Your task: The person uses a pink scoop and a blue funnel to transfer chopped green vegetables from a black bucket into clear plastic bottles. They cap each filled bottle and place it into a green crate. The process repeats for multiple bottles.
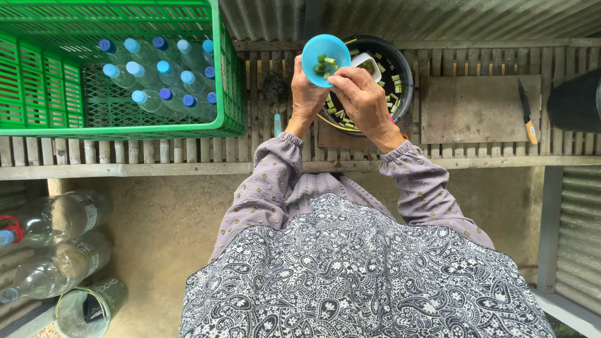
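So your left hand (307,94) is wrapped around a blue funnel (325,59), holding it up just over the near-left rim of the black bowl (404,75). Your right hand (363,97) is pinched at the funnel's mouth, fingertips on the green chopped pieces (324,64) sitting inside it. Can't tell if it's actually gripping a piece or just pushing them down.

The bowl sits on the slatted wooden surface (188,156) and is full of the same green chunks, with a white scoop (368,62) poking out right behind your right hand. Your hands cover most of the bowl's near-left side.

Around the bowl: left of it, well apart, a green crate (37,81) with capped plastic bottles (156,78) standing in its right end. Right of the bowl there's a wooden board (479,109), and a knife (527,112) lying along the board's far-right edge. Just left of the bowl, next to your left wrist, a small blue-tipped thing lies on the slats, too small to make out.

Down on the floor, way off to the bowl's near-left, two big clear bottles (53,244) lie on their sides beside a tin can (87,307).
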